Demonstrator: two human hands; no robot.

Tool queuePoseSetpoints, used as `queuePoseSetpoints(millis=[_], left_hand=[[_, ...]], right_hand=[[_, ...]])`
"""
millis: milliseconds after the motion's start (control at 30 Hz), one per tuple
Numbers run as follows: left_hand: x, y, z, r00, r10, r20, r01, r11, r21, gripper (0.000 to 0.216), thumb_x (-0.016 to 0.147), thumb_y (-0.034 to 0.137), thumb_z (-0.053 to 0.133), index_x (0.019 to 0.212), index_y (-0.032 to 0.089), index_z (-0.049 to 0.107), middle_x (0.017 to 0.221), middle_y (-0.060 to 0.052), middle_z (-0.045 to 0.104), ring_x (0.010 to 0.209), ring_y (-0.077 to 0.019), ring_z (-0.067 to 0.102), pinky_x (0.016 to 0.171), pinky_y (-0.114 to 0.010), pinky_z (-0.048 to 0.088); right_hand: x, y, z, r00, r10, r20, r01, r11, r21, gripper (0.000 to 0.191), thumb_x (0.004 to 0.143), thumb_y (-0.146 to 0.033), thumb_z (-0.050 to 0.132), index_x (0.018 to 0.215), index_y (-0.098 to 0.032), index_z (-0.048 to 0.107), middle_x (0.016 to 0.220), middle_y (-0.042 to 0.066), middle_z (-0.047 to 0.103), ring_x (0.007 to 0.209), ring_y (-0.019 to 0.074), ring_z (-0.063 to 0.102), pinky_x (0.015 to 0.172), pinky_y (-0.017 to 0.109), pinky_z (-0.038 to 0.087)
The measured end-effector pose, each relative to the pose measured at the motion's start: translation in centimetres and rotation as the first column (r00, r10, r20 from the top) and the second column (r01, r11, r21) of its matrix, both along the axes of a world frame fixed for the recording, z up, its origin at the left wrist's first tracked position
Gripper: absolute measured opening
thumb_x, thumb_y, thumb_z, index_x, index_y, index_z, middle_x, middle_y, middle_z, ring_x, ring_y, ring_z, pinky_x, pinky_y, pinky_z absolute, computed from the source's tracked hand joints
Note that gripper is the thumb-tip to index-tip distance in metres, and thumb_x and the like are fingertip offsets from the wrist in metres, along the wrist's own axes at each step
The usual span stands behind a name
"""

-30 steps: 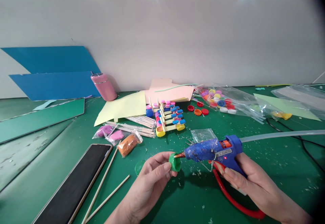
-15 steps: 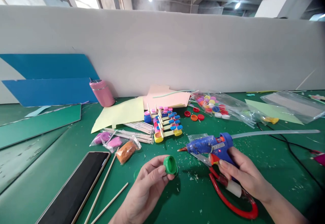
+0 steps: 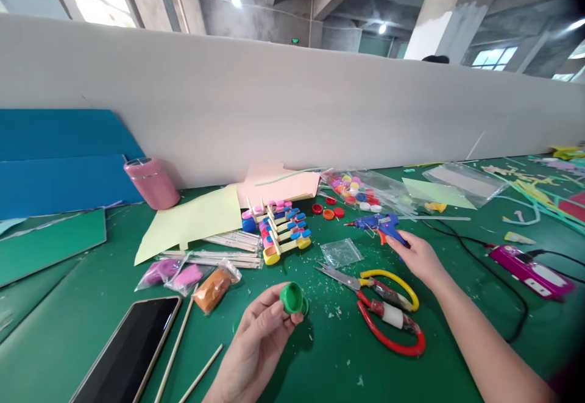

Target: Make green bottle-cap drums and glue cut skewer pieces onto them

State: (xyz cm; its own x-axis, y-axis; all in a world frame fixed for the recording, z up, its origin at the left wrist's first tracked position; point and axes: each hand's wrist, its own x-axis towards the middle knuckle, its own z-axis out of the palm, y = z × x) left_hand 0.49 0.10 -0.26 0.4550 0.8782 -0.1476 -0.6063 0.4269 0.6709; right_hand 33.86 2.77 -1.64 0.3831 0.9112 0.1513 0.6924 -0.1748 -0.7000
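Note:
Between the thumb and fingers of my left hand (image 3: pixel 262 336) is a green bottle cap (image 3: pixel 292 298), its hollow side showing. Another green rim shows just behind it. My right hand (image 3: pixel 418 256) reaches out over the table, wrapped around the handle of a blue hot glue gun (image 3: pixel 377 224) whose nozzle points left. A clear glue stick (image 3: pixel 434 218) sticks out of the gun's back. Below the gun lie scissors (image 3: pixel 388 308) with one yellow and one red handle, blades pointing left. Left of the gun stands a row of joined caps and sticks (image 3: pixel 286 232).
A phone (image 3: pixel 130 354) and thin wooden sticks (image 3: pixel 198 372) lie at front left. Bagged clay (image 3: pixel 214 290), a pink canister (image 3: pixel 153 185) and yellow paper (image 3: pixel 192 217) are behind. Loose red caps (image 3: pixel 339 212) sit near a bag of caps (image 3: pixel 356 191). A purple power strip (image 3: pixel 525 272) is at right.
My right hand has carried the glue gun away from me, toward the back, uncovering the scissors. The left hand still holds the green cap. The view has turned to the right.

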Motion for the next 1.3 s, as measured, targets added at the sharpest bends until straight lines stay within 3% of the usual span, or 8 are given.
queuePoseSetpoints(millis=[200, 400, 533, 867, 1000, 1100, 1167, 1300], left_hand=[[-0.2, 0.5, -0.2, 1.0, 0.017, -0.003, -0.017, 1.0, 0.016, 0.021, 0.074, 0.023, 0.065, 0.092, 0.013, 0.069, 0.078, -0.006, 0.062, 0.071, -0.0154, 0.053, 0.072, -0.028, 0.041], [-0.2, 0.7, -0.5, 1.0, 0.022, -0.001, -0.022, 1.0, 0.014, 0.02, 0.075, 0.023, 0.064, 0.091, 0.012, 0.068, 0.078, -0.006, 0.061, 0.07, -0.015, 0.052, 0.071, -0.028, 0.042], [-0.1, 0.7, -0.4, 1.0, 0.01, -0.01, -0.01, 1.0, 0.008, 0.02, 0.075, 0.024, 0.065, 0.091, 0.013, 0.068, 0.078, -0.006, 0.061, 0.07, -0.0149, 0.052, 0.071, -0.028, 0.042], [0.0, 0.7, -0.1, 1.0, 0.013, -0.007, -0.013, 1.0, 0.002, 0.02, 0.073, 0.023, 0.067, 0.09, 0.013, 0.069, 0.075, -0.005, 0.062, 0.069, -0.0148, 0.053, 0.071, -0.028, 0.042], [-0.1, 0.8, 0.2, 1.0, 0.023, -0.004, -0.023, 0.999, 0.028, 0.019, 0.074, 0.022, 0.065, 0.09, 0.013, 0.068, 0.074, -0.005, 0.063, 0.069, -0.0158, 0.052, 0.072, -0.03, 0.042], [-0.2, 0.8, 0.6, 0.999, 0.044, -0.005, -0.044, 0.999, 0.025, 0.017, 0.074, 0.022, 0.064, 0.089, 0.014, 0.068, 0.072, -0.005, 0.062, 0.069, -0.0165, 0.053, 0.073, -0.031, 0.042], [-0.3, 0.9, 0.7, 0.998, 0.056, 0.0, -0.056, 0.998, 0.031, 0.017, 0.074, 0.024, 0.064, 0.088, 0.014, 0.068, 0.072, -0.005, 0.062, 0.069, -0.0167, 0.052, 0.072, -0.032, 0.042], [-0.4, 1.0, 0.7, 0.997, 0.073, -0.009, -0.073, 0.996, 0.053, 0.019, 0.072, 0.025, 0.066, 0.089, 0.015, 0.068, 0.074, -0.004, 0.062, 0.069, -0.0163, 0.052, 0.072, -0.032, 0.043]], right_hand=[[0.8, 1.4, -1.4, 0.991, -0.123, 0.045, 0.127, 0.986, -0.106, 0.023, 0.09, -0.031, 0.051, 0.105, -0.015, 0.057, 0.103, 0.005, 0.06, 0.084, 0.0175, 0.061, 0.072, 0.035, 0.051], [-0.7, 0.9, -1.2, 0.994, 0.106, -0.013, -0.107, 0.989, -0.103, 0.026, 0.088, -0.035, 0.051, 0.103, -0.015, 0.06, 0.093, 0.004, 0.066, 0.079, 0.0185, 0.063, 0.07, 0.032, 0.052], [-1.7, 0.3, -0.5, 0.973, 0.23, -0.015, -0.23, 0.971, -0.067, 0.034, 0.081, -0.041, 0.053, 0.103, -0.018, 0.065, 0.102, 0.005, 0.069, 0.091, 0.0249, 0.064, 0.076, 0.03, 0.051], [-1.4, 0.4, -1.4, 0.977, 0.198, 0.083, -0.195, 0.98, -0.036, 0.033, 0.08, -0.04, 0.052, 0.1, -0.018, 0.066, 0.1, 0.008, 0.07, 0.088, 0.0249, 0.065, 0.075, 0.033, 0.052], [-1.9, -0.2, -0.4, 0.977, 0.154, 0.149, -0.159, 0.987, 0.016, 0.028, 0.081, -0.038, 0.05, 0.096, -0.018, 0.063, 0.092, 0.009, 0.068, 0.082, 0.0235, 0.064, 0.072, 0.034, 0.051], [-4.0, -1.4, 1.4, 0.962, 0.174, 0.21, -0.189, 0.98, 0.056, 0.026, 0.084, -0.036, 0.049, 0.097, -0.017, 0.059, 0.088, 0.009, 0.064, 0.078, 0.0228, 0.062, 0.067, 0.034, 0.05], [-6.5, -2.4, 2.6, 0.934, 0.263, 0.243, -0.285, 0.957, 0.059, 0.023, 0.087, -0.034, 0.047, 0.099, -0.018, 0.058, 0.091, 0.008, 0.062, 0.082, 0.0211, 0.06, 0.07, 0.033, 0.049], [-12.4, -3.5, 3.6, 0.782, 0.55, 0.293, -0.569, 0.822, -0.024, 0.027, 0.082, -0.03, 0.057, 0.108, -0.021, 0.057, 0.102, 0.006, 0.061, 0.095, 0.0194, 0.056, 0.082, 0.03, 0.046]])
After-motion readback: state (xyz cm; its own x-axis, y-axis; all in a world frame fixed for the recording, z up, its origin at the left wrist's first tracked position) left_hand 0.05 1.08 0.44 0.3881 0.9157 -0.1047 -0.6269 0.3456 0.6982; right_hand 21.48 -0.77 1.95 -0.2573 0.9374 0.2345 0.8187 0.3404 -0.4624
